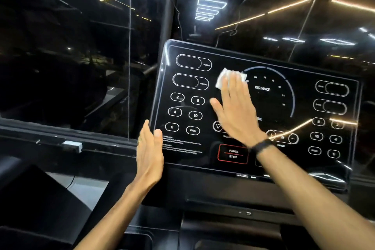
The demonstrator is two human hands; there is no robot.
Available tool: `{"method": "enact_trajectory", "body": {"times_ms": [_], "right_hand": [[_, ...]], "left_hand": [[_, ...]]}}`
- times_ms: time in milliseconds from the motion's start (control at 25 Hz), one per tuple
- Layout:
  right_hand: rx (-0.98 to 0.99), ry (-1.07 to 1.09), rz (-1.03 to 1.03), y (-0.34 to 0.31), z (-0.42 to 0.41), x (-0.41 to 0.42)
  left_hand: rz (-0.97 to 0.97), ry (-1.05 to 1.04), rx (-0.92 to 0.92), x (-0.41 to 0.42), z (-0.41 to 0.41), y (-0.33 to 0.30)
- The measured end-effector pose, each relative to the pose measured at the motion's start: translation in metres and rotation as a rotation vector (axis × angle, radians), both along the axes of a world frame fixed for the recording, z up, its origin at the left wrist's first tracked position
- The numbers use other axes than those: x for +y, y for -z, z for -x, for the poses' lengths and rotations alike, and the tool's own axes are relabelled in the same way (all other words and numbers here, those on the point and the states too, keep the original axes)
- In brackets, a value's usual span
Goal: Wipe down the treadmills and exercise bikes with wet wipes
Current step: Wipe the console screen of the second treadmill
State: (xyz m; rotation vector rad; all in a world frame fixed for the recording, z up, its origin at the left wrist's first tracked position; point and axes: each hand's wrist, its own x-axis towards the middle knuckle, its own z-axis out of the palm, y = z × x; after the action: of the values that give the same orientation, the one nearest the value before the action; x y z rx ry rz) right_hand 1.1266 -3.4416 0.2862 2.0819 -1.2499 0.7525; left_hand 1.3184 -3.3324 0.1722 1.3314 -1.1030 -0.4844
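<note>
Wipe (229, 78): white, crumpled, pressed flat against the console (304, 170) glass, upper middle of the panel, just left of the DISTANCE dial (269, 91). Only its far and left edges show past the fingertips.

Right hand (235, 109): fingers straight and together, palm down on the glass, fingertips on the wipe, thumb spread out to the left. Not curled round the wipe; it pins it by flat pressure. Dark band (261, 146) on the wrist. Forearm comes in from the near right.

Left hand (150, 148): fingers straight, released, edge-on against the console's left rim near its lower corner. Thumb tip touches the front edge of the panel; fingers lie along the side. Ring (139, 140) on one finger. It clasps nothing.

Console: black glossy panel, tilted, its left side higher in view. Left of the hand, two oval readouts, then numbered keys 2, 8, 4, 10, 6 and PROG. Red-outlined PAUSE/STOP key (233, 154) just near of the right wrist. Right side carries more ovals and numbered keys, partly lost in glare.

Beyond: dark window glass (81, 46) reflecting ceiling light strips. Dark sill (60, 134) runs across left of the console. Another dark machine part (40, 199) at near left.
</note>
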Motion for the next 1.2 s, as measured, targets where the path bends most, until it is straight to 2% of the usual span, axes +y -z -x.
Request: {"method": "enact_trajectory", "body": {"times_ms": [80,200,280,360,480,560,600,640,720,800,880,960,1040,1120,1200], "right_hand": [[0.016,-0.038,-0.010,0.015,-0.014,0.006],[0.392,-0.278,-0.047,0.121,-0.002,0.073],[0.548,-0.353,-0.089,0.158,0.031,0.099],[0.474,-0.349,-0.059,0.141,0.050,0.072],[0.157,-0.114,-0.008,0.052,0.036,0.013],[0.026,-0.065,-0.004,0.012,0.017,-0.005],[0.032,-0.101,-0.006,0.016,0.010,-0.004],[0.149,-0.174,0.007,0.035,0.009,0.006],[0.507,-0.357,-0.024,0.106,0.028,0.046],[0.661,-0.450,-0.006,0.142,0.070,0.069],[0.553,-0.477,0.105,0.116,0.091,0.038],[0.314,-0.308,0.137,0.044,0.089,-0.003],[0.139,-0.191,0.082,-0.016,0.074,-0.026],[0.191,-0.258,0.059,0.003,0.060,-0.018],[0.453,-0.469,0.014,0.081,0.077,0.021]], "left_hand": [[-0.007,-0.074,-0.054,-0.004,0.004,-0.001],[-0.056,-0.101,-0.109,-0.001,0.008,-0.001],[-0.092,-0.096,-0.123,0.003,0.011,-0.002],[-0.122,-0.143,-0.144,0.002,0.017,-0.004],[-0.139,-0.261,-0.173,-0.001,0.033,-0.007],[-0.093,-0.332,-0.204,-0.004,0.047,-0.006],[-0.063,-0.366,-0.210,-0.006,0.052,-0.005],[-0.038,-0.398,-0.210,-0.007,0.056,-0.006],[-0.002,-0.460,-0.225,-0.007,0.059,-0.007],[0.002,-0.501,-0.247,-0.006,0.060,-0.011],[-0.008,-0.538,-0.271,-0.003,0.063,-0.011],[-0.023,-0.543,-0.316,-0.002,0.076,-0.008],[-0.003,-0.538,-0.388,-0.003,0.096,-0.004],[0.042,-0.539,-0.463,-0.006,0.114,0.000],[0.083,-0.536,-0.510,-0.007,0.118,-0.002]]}}
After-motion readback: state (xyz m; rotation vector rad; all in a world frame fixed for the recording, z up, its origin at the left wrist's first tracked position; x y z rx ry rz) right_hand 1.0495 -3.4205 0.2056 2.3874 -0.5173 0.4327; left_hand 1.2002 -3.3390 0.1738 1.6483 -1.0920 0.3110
